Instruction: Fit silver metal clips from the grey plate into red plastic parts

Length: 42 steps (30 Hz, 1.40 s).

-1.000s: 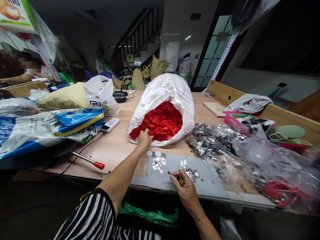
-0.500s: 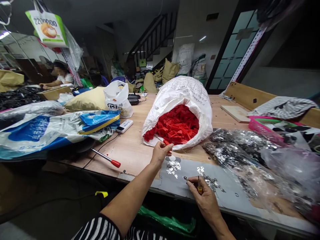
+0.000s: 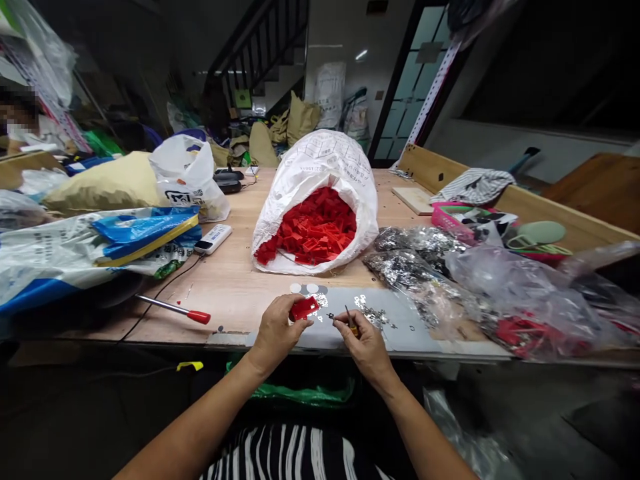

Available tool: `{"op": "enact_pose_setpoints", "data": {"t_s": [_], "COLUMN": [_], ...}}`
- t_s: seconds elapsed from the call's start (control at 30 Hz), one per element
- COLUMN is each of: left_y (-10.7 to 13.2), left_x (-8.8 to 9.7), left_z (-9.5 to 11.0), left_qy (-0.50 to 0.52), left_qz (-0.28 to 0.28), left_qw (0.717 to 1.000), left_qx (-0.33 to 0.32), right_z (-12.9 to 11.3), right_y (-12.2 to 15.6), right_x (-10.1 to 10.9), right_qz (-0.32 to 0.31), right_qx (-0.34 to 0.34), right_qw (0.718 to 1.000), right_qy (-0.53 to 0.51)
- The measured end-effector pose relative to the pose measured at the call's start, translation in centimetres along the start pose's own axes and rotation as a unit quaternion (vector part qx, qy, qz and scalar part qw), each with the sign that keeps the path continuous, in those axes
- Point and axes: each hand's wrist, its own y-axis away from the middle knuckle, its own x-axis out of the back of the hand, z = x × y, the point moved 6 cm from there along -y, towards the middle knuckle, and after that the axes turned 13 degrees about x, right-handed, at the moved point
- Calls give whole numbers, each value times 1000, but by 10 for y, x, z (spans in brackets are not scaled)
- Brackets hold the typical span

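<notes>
Between the thumb and fingers of my left hand (image 3: 278,327) is a flat red plastic piece (image 3: 304,308) with small holes. My right hand (image 3: 364,341) pinches a small metal fitting (image 3: 331,316), its tip pointing at the red piece, a short gap apart. A thin pointed tool (image 3: 353,325) with a yellow handle is also tucked in that hand. Beneath both hands lies a grey mat (image 3: 400,340) with loose silvery metal parts (image 3: 377,316). Behind them a white woven sack (image 3: 330,150) lies open towards me, full of similar red pieces (image 3: 320,230).
Clear bags of metal parts (image 3: 410,267) lie on the right, beside a pink basket (image 3: 450,223). On the left are a blue-and-white sack (image 3: 65,247), a white device (image 3: 214,239) and a red-tipped metal rod (image 3: 175,310). Another person (image 3: 25,120) sits far left.
My left hand has come back from the sack's mouth with a red piece and now faces my right hand. The view has swung right. My right hand still holds the fitting and the tool.
</notes>
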Motion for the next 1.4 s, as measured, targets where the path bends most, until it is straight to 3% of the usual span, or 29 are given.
{"op": "enact_pose_setpoints", "data": {"t_s": [0.13, 0.27, 0.37, 0.47, 0.53, 0.67, 0.8, 0.93, 1.13, 1.4], "left_y": [10, 17, 19, 19, 19, 23, 33, 46, 57, 63], "left_x": [1, 0, 3, 5, 2, -7, -17, -24, -33, -37], "left_z": [8, 10, 9, 3, -5, -18, -20, -21, -26, -28], "left_qy": [-46, -48, -4, 119, 243, 444, 521, 546, 576, 565], "left_qz": [1, -12, -21, -34, -54, -104, -199, -249, -261, -251], "left_qw": [997, 996, 999, 991, 961, 854, 757, 693, 632, 609], "left_qx": [-63, -75, -43, 46, 124, 252, 339, 401, 448, 496], "right_z": [-24, -39, -42, -45, -47, -52, -56, -60, -62, -69], "right_y": [-2, -5, -5, -2, 0, 1, -1, -1, 4, 3], "right_x": [-1, -7, -12, -17, -20, -20, -14, -9, -7, -4], "right_qz": [-1, -19, -25, -35, -41, -39, -40, -59, -100, -174], "right_qx": [25, 48, 44, 28, 20, 16, 39, 89, 126, 159], "right_qw": [1000, 999, 999, 999, 998, 997, 998, 994, 986, 969], "right_qy": [18, 10, -1, -25, -48, -63, -30, 4, 49, 79]}}
